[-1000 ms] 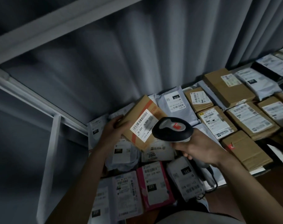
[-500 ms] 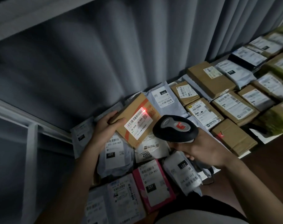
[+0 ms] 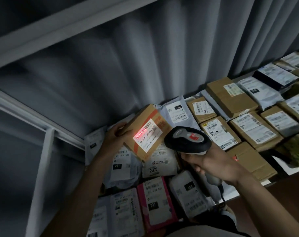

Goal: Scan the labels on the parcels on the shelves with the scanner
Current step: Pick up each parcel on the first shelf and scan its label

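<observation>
Red beam shifted to label's [image 3: 147,135] left end; left hand [image 3: 115,138] grips carton [image 3: 146,132], right hand [image 3: 213,165] clasps scanner [image 3: 187,140].

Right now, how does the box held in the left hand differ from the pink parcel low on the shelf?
The held box is brown cardboard, tilted up in the left hand; the pink parcel is a soft mailer lying flat. The held box's label shows a red scan glow; the pink parcel's does not. Both carry white barcode labels.
</observation>
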